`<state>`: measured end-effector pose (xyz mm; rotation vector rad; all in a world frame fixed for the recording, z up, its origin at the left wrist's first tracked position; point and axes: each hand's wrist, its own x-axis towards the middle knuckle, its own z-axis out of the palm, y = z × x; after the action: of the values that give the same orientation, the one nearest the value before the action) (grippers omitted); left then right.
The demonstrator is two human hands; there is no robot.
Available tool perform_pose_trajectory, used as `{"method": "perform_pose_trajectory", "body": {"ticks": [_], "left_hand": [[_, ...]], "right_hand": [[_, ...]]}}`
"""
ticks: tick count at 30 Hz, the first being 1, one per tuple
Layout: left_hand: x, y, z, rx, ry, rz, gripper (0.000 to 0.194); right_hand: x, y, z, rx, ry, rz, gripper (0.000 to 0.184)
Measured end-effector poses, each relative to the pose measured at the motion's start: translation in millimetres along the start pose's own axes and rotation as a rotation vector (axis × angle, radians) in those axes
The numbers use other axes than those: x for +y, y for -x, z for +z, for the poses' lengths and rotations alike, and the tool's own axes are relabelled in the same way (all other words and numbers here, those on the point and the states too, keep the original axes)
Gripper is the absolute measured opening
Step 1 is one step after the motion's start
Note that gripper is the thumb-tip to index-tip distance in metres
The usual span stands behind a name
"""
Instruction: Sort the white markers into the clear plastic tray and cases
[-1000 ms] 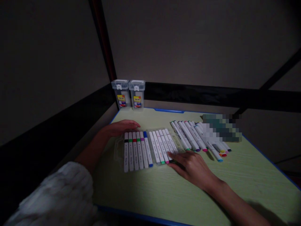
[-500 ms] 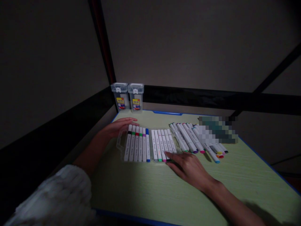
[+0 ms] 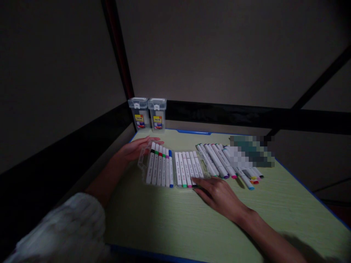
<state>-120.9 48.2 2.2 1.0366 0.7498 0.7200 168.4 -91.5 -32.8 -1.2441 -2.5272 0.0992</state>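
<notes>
A clear plastic marker case (image 3: 142,160) lies unfolded on the table, with a row of white markers in each half. The left row of markers (image 3: 157,170) has black, green, red, purple and blue bands, and this half tilts up at its left side. My left hand (image 3: 137,147) grips that half from its far left edge, some fingers hidden behind it. Over the near right corner of the other half, my right hand (image 3: 216,188) has its fingertips on the right row of markers (image 3: 184,168). Its index finger and thumb are apart, and nothing is held.
Loose markers (image 3: 219,160) lie in a pile right of the case. A pixelated dark green item (image 3: 251,148) lies behind them. Two lidded clear boxes (image 3: 139,115) with yellow labels stand at the table's back left corner. The light green table (image 3: 175,223) has a blue edge.
The left half of the case has risen and tilts more, its markers leaning to the right. My left hand has moved slightly with it. My right hand stays at the right half.
</notes>
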Motion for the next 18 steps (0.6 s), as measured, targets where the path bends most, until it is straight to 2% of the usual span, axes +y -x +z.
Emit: {"method": "perform_pose_trajectory", "body": {"ticks": [3,10,18], "left_hand": [[-3,-1,-3.0,-0.058,-0.029,0.052,0.031],[-16,-8,-8.4,-0.089,-0.075,0.122,0.033],[-10,-8,12.5,-0.002,-0.084,0.185,0.030]], "right_hand": [[1,0,1,0.008,-0.025,0.002,0.031],[1,0,1,0.013,-0.062,-0.011,0.031],[-2,-1,1,-0.030,-0.107,-0.022,0.031]]}}
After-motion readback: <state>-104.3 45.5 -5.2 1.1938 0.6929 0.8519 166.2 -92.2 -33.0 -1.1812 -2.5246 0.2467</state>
